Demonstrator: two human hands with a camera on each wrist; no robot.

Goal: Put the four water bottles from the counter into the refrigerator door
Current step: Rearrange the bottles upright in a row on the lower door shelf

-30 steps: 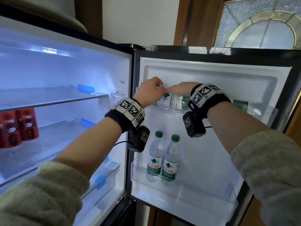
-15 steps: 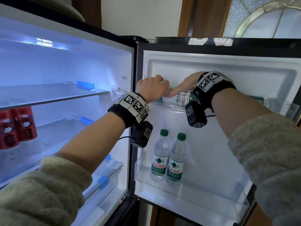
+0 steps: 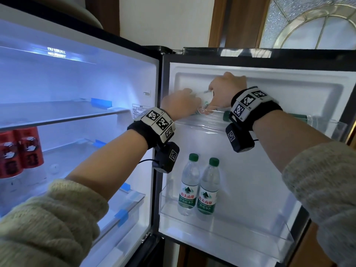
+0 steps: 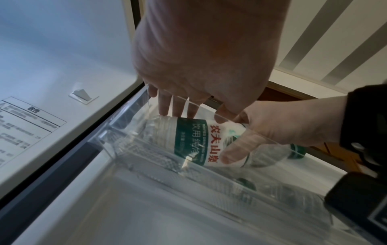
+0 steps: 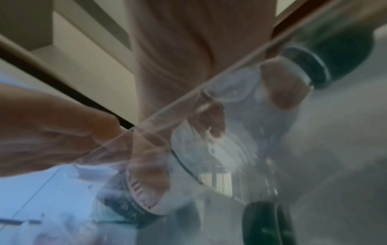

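Far left, inside the lit refrigerator: two red cans (image 3: 20,151) side by side on the middle shelf (image 3: 63,116), blue clips on the shelf edges, a clear drawer (image 3: 127,207) below

Next, at the hinge side of the open refrigerator door (image 3: 269,170): left hand (image 3: 180,105) reaching over the front wall of the clear upper door bin (image 3: 327,125), fingers (image 4: 178,107) down inside the bin and resting on the base end of a tilted water bottle (image 4: 201,140); seen from the left wrist, straight rather than curled, pressing the bottle, not wrapped round it

Same bottle lying on its side in the upper bin, green-and-white label facing up, cap end toward the right, base end toward the hinge

Just right of that: right hand (image 3: 227,89) above the bin, curled down round the bottle, thumb (image 4: 236,149) across the label, other fingers over the far side near the shoulder; blurred from the right wrist, though a fingertip (image 5: 280,94) shows pressed to the clear plastic beside the green cap (image 5: 314,66)

Further right in the same bin: another green-capped bottle (image 3: 300,117) lying flat, partly hidden behind the right wrist strap

Lower down in the door: two upright bottles (image 3: 198,189) touching side by side in the left half of the lower door bin (image 3: 250,243), green caps up, labels facing out

Beyond the door, top right: arched frosted window (image 3: 317,26) in a wooden frame
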